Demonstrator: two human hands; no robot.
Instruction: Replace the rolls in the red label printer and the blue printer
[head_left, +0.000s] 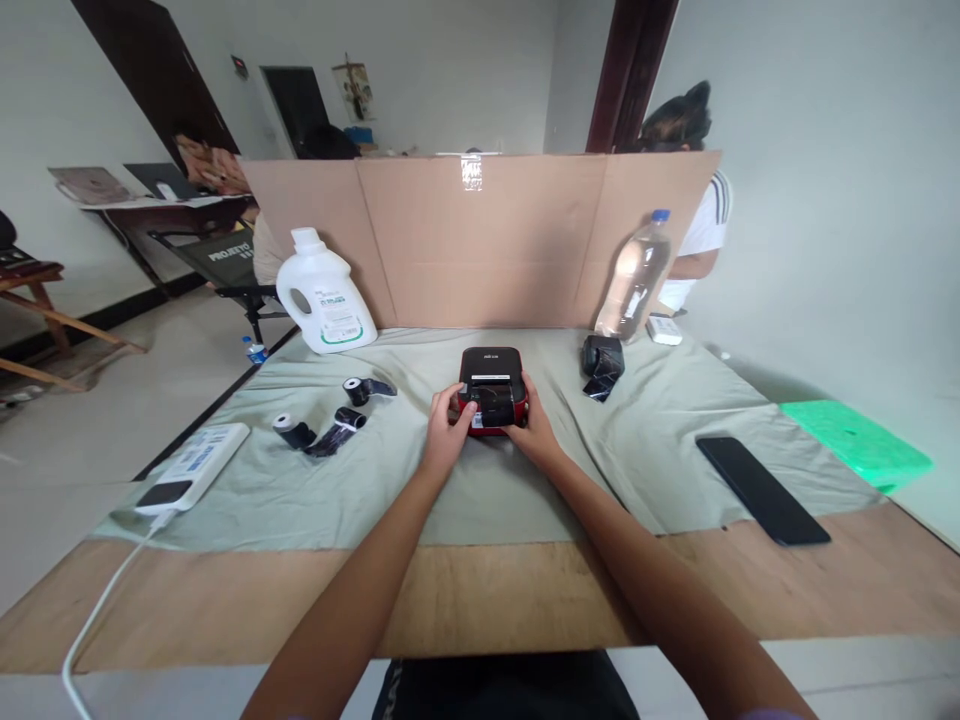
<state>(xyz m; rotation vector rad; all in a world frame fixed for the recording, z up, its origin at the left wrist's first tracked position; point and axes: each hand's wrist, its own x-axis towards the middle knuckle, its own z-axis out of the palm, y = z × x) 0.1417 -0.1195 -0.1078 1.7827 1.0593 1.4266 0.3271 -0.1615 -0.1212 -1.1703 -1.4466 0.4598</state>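
Observation:
A small black and red label printer point(492, 366) sits on the green cloth point(450, 500) in the middle of the table. Dark glossy film lies across the front part of its top. My left hand point(445, 428) grips its left side, the thumb at the front left corner. From the right, my right hand point(536, 430) holds the other side, its fingers wrapped partly out of sight. To the left lie several small rolls with black film, among them a roll point(294, 430) with a white core and another roll point(360, 390) with its tail loose. A wider black roll point(602, 358) rests at the back right.
A cardboard panel point(480, 240) stands along the back, with a white jug point(322, 290) and a clear bottle point(637, 275) before it. A power bank point(202, 460) with a cable lies left, a phone point(761, 490) right. People sit beyond the panel. A green stool point(855, 440) stands beside the table.

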